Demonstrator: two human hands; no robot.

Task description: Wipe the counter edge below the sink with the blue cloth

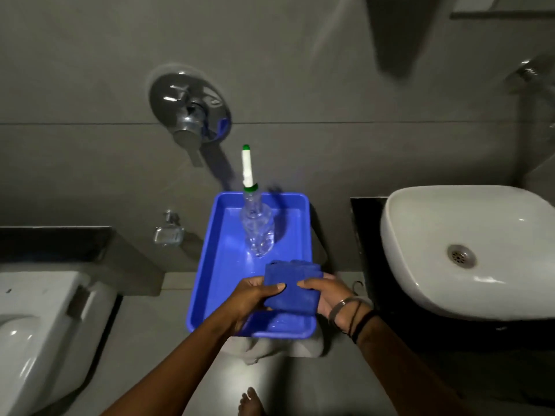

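A folded blue cloth [291, 288] is held over the near end of a blue plastic tray [210, 265]. My left hand [255, 298] grips its left side, thumb on top. My right hand [327, 295] grips its right side; bangles and dark threads circle that wrist. The white sink [468, 253] sits to the right on a dark counter [369, 223], whose front edge [420, 328] runs below the basin, right of my right hand.
A clear spray bottle [256, 226] with a white and green nozzle stands in the tray's far half. A wall tap [189, 115] is above it, a soap holder [168, 232] to the left, a white toilet [39, 331] at lower left. My bare foot [250, 402] shows on the grey floor.
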